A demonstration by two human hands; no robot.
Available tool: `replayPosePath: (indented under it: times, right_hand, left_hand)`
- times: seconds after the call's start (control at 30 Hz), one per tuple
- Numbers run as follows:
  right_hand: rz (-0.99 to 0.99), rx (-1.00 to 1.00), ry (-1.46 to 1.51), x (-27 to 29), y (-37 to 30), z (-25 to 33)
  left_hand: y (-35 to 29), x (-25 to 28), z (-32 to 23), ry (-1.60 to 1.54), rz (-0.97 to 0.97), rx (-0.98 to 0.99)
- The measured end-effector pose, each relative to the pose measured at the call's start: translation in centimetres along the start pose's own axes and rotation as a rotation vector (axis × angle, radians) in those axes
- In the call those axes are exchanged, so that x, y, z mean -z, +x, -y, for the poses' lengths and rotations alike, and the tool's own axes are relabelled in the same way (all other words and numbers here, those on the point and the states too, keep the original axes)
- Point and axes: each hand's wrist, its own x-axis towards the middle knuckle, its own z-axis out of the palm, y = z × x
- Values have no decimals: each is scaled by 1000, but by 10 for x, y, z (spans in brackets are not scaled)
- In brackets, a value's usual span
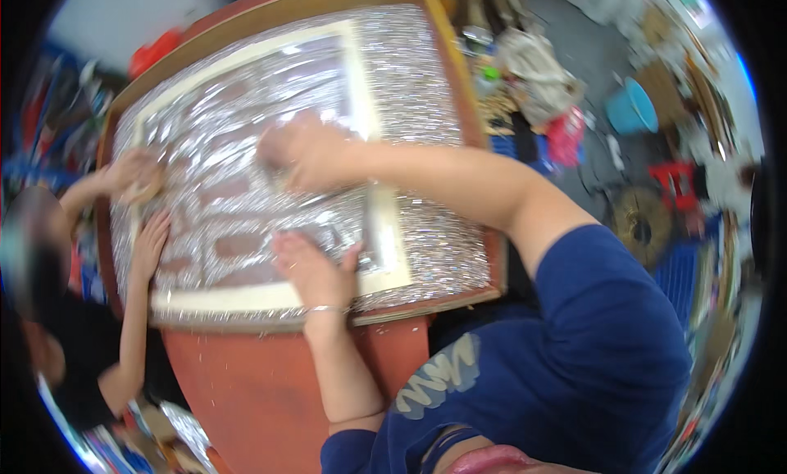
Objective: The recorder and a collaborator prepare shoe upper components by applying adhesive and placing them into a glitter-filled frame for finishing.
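Observation:
A large panel with a cream border (392,243) lies in a shallow wooden-rimmed tray (459,64), amid a glittering silver surface (410,81). Inside the border, a shiny, wrinkled clear film seems to cover brownish rectangles (238,246). My left hand (316,269) rests flat on the panel near its front edge, fingers stretched out. Farther up, over the panel's middle, my right hand (311,154) is curled and blurred by motion; what it grips is hidden.
At the left, a co-worker presses a tan object (147,185) onto the panel with one hand and lays the other hand (152,238) flat. A red-brown surface (270,392) juts out toward me. A blue bucket (631,107) and a red stool (675,184) stand on the right.

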Motion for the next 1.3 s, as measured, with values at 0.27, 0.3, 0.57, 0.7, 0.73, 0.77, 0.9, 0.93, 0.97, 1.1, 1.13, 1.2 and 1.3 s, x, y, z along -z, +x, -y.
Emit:
replayPosePath:
  times: [0.27, 0.3, 0.57, 0.7, 0.73, 0.77, 0.9, 0.93, 0.97, 1.1, 1.13, 1.2, 1.3]
  right_hand:
    - [-206, -313, -305, -2, 53, -103]
    - [-180, -82, -201, -20, 50, -75]
    - [-150, -381, -430, 33, 68, -122]
    - [-287, -173, -353, -19, 82, -96]
    - [-120, -8, -134, -28, 76, -57]
    - [47, 140, 81, -25, 73, -26]
    - [1, 95, -93, -25, 108, -15]
    - [-79, -36, -133, -24, 133, -42]
    - [-103, -150, -276, -26, 155, -79]
    - [-176, -289, -411, -62, 204, -95]
    - [-165, -187, -362, -76, 207, -80]
    - [-120, 37, -306, -102, 204, -36]
    - [-60, 30, -306, -90, 214, -30]
  left_hand:
    - [-3, -3, -2, -125, -57, -14]
    - [-4, -3, -1, -131, -74, 15]
    - [-3, -1, -3, -114, -99, -7]
    - [-1, -2, -3, -99, -50, 13]
    - [-1, -5, 0, -104, -56, 26]
    - [0, -7, 0, -108, -57, 26]
    - [-8, 0, 3, -131, -85, 52]
    - [-6, 2, 4, -137, -80, 31]
    - [-4, 3, 3, -144, -74, 2]
    - [0, 2, 0, -161, -53, 14]
    - [-1, 2, 0, -152, -56, 11]
    - [-3, 0, 1, -151, -57, 28]
    - [-7, -1, 1, -172, -89, 20]
